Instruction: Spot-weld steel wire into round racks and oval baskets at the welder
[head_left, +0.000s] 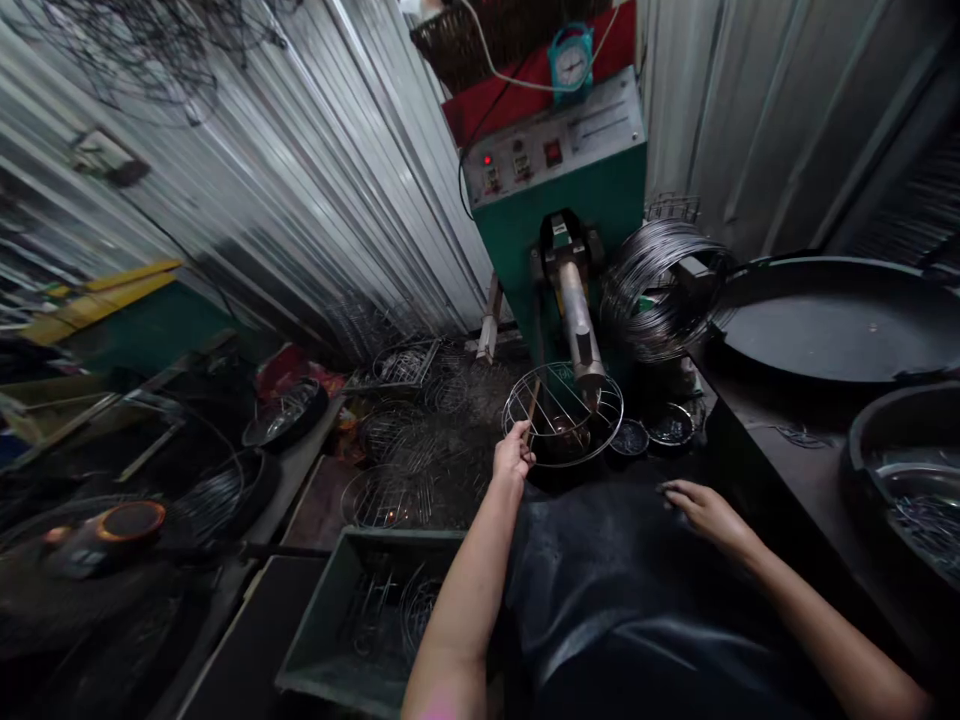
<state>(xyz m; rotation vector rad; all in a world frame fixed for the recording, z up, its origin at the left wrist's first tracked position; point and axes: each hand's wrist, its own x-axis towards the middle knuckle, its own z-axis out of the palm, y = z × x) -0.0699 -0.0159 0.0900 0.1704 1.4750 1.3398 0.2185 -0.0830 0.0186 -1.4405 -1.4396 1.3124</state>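
My left hand (514, 453) is closed on the near left rim of a round wire rack (621, 425), which has two rings and thin cross bars. A thin brown strip (534, 398) rises from the same fingers. The rack's far side lies under the thick metal electrode arm (579, 318) of a green spot welding machine (504, 245); I cannot tell whether they touch. Over my dark apron (592, 560), my right hand (703, 512) is apart from the rack, its fingers pinched together. Something dark shows at its fingertips, too small to name.
Right of the machine hang coils of wire (652, 285) above small bowls of metal parts (670, 425). A wide black pan (832, 320) stands at right. Wire racks (390, 495) lie at left, with a green crate (337, 600) below. A teal clock (571, 62) sits on top.
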